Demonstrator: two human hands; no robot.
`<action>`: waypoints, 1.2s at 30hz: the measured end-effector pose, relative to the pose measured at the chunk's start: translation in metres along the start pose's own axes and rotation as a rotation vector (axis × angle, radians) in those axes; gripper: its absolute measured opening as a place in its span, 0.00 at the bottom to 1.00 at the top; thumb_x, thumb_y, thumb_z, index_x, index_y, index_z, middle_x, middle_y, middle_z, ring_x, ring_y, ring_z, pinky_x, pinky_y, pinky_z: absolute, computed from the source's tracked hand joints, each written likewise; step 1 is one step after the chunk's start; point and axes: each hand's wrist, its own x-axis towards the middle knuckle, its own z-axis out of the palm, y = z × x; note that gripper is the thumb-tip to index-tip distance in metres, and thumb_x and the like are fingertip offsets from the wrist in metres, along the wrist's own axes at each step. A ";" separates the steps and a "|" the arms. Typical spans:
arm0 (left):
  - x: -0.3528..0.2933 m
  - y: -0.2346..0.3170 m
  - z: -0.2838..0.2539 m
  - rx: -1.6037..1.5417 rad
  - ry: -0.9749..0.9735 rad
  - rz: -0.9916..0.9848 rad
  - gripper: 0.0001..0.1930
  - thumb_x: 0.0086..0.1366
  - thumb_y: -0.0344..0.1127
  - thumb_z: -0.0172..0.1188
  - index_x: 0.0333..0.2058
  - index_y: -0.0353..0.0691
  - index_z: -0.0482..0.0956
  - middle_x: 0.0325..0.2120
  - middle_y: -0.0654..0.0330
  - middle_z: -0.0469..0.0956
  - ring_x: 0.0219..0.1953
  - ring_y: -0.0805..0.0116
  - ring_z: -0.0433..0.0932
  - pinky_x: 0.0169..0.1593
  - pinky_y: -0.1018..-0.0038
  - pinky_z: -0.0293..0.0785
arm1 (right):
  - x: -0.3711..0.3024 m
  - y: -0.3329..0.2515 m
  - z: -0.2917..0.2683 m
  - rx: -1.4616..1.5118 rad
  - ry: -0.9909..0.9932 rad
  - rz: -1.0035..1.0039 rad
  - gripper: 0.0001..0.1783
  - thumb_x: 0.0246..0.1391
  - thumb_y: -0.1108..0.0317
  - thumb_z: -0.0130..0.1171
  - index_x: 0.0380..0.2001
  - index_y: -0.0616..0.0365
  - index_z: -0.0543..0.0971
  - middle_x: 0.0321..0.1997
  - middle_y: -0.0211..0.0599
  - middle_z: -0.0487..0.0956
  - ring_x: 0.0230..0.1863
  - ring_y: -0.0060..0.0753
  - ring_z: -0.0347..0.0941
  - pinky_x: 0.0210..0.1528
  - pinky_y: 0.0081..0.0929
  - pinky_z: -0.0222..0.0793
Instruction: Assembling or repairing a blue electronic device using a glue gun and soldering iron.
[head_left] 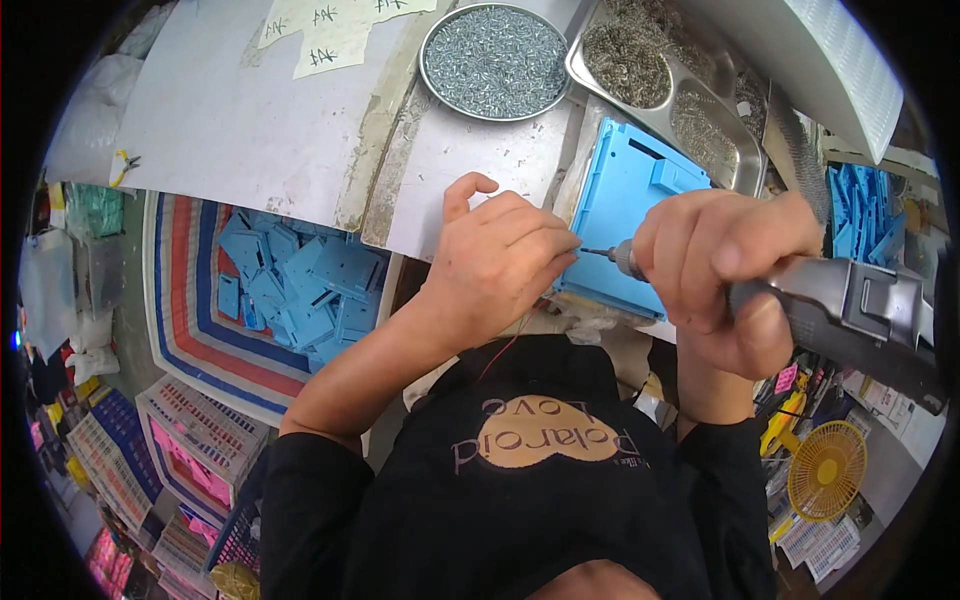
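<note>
W/ R grip (725, 270), clasping power driver (840, 305), pointing bit (600, 252) at L grip (500, 255); w/ latter, bunching fingers (550, 241) by blue panel (620, 200); can't tell if pinching sth.

Workshop: power driver (840, 325), metal parts (495, 62)

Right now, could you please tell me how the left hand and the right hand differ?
The right hand wraps around a power screwdriver, while the left hand reaches in near its bit; whether it pinches anything is unclear. The left hand's little finger curls apart, whereas the right hand's fingers close around the tool. Both are bare and beside the blue panel.
</note>
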 end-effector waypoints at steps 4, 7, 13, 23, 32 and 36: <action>0.000 0.003 0.002 -0.030 -0.005 -0.007 0.08 0.53 0.32 0.72 0.31 0.46 0.82 0.29 0.69 0.81 0.34 0.70 0.78 0.54 0.60 0.61 | -0.005 -0.002 0.004 0.025 -0.004 -0.003 0.17 0.60 0.60 0.66 0.41 0.59 0.71 0.20 0.32 0.71 0.20 0.24 0.65 0.26 0.25 0.63; 0.001 0.003 0.000 -0.026 -0.019 0.015 0.08 0.53 0.32 0.72 0.31 0.46 0.82 0.28 0.69 0.81 0.33 0.69 0.78 0.54 0.60 0.62 | -0.006 -0.005 0.005 0.015 0.000 -0.026 0.17 0.60 0.61 0.66 0.40 0.59 0.71 0.20 0.31 0.71 0.20 0.25 0.66 0.27 0.26 0.64; 0.001 0.004 -0.001 -0.063 0.006 0.031 0.08 0.52 0.32 0.73 0.30 0.45 0.82 0.27 0.69 0.80 0.32 0.68 0.77 0.54 0.59 0.62 | -0.006 -0.009 0.013 -0.093 0.005 -0.040 0.17 0.63 0.55 0.63 0.40 0.55 0.70 0.18 0.25 0.70 0.17 0.24 0.66 0.25 0.28 0.64; 0.010 0.001 -0.019 -0.113 -0.389 0.109 0.29 0.50 0.35 0.72 0.54 0.41 0.79 0.57 0.59 0.79 0.64 0.61 0.72 0.59 0.55 0.61 | -0.036 0.008 0.019 -0.170 0.052 0.009 0.12 0.58 0.64 0.66 0.34 0.57 0.73 0.19 0.32 0.73 0.19 0.29 0.69 0.27 0.29 0.68; 0.007 0.010 -0.014 -0.017 -0.471 0.033 0.26 0.54 0.27 0.62 0.55 0.42 0.79 0.59 0.61 0.77 0.65 0.66 0.70 0.60 0.52 0.64 | -0.035 0.029 0.025 -0.402 -0.055 -0.180 0.08 0.57 0.70 0.63 0.33 0.59 0.74 0.19 0.34 0.75 0.17 0.32 0.71 0.23 0.32 0.71; 0.026 0.009 -0.009 0.014 -0.423 0.127 0.24 0.54 0.31 0.67 0.53 0.42 0.81 0.55 0.62 0.79 0.58 0.61 0.75 0.55 0.59 0.67 | -0.040 -0.010 -0.017 -0.364 0.053 -0.225 0.11 0.62 0.64 0.59 0.41 0.60 0.73 0.18 0.29 0.71 0.16 0.26 0.65 0.23 0.29 0.64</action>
